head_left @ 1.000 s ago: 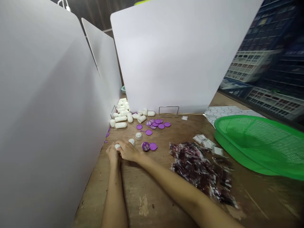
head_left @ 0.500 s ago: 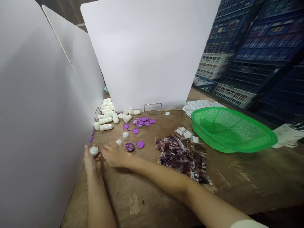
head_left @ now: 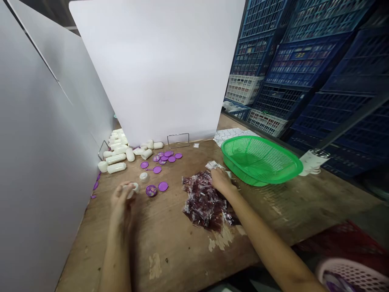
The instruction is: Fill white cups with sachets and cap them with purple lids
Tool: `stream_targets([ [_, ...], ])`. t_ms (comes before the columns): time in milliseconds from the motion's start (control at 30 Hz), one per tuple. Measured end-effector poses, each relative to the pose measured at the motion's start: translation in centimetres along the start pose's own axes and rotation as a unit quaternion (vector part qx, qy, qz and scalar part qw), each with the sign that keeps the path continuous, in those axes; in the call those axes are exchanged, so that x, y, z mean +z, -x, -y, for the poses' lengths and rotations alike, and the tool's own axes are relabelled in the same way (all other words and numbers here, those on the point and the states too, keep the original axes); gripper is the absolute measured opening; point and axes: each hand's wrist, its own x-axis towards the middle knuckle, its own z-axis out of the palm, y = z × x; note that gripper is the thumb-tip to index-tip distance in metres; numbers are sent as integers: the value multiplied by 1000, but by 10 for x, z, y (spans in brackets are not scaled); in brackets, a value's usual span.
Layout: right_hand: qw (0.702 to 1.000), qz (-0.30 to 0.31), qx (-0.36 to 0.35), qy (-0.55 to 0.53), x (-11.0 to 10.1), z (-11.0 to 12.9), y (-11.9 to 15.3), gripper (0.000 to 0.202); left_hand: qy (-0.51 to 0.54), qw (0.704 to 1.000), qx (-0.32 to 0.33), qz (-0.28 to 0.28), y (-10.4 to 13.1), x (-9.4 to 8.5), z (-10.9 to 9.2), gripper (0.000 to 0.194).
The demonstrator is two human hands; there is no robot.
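Observation:
My left hand (head_left: pixel 120 198) is at the left of the table, slightly blurred, its thumb and fingers curled round a small round white container (head_left: pixel 135 187). Just beyond stands a second white container (head_left: pixel 144 177). To the right lie an open purple container (head_left: pixel 151 190) with colourful contents and a flat purple lid (head_left: pixel 163 186). My right hand (head_left: pixel 221 180) reaches down at the far edge of a heap of dark red sachets (head_left: pixel 203 200), beside some small white packets (head_left: pixel 212 165). Its fingers are bent together and their tips are hidden.
Several white bottles (head_left: pixel 117 168) lie at the back left, near scattered purple lids (head_left: pixel 168 154). A green basket (head_left: pixel 258 178) stands right of the heap, with a white cup (head_left: pixel 314 160) beyond. White panels (head_left: pixel 158 73) border the table; stacked blue crates (head_left: pixel 291 61) rise behind.
My right hand has moved from beside the left hand to the sachets and white packets. My left hand has shifted towards the standing white containers. The view has turned right.

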Motion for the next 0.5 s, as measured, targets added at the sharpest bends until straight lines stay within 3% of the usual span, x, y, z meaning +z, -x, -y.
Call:
stream_targets([
  [133,1000,-5,-17,-10,26,-15,18,33,-92,977,-91,169,32,51,21,50],
  [233,1000,-20,17,-15,27,-19,8,35,-140,957,-104,234,52,71,35,47],
  [333,996,-29,79,-8,21,-34,-12,32,-121,955,-123,240,65,76,45,48],
  [500,997,-27,76,-11,13,-48,-20,25,0,961,-187,204,70,70,63,51],
])
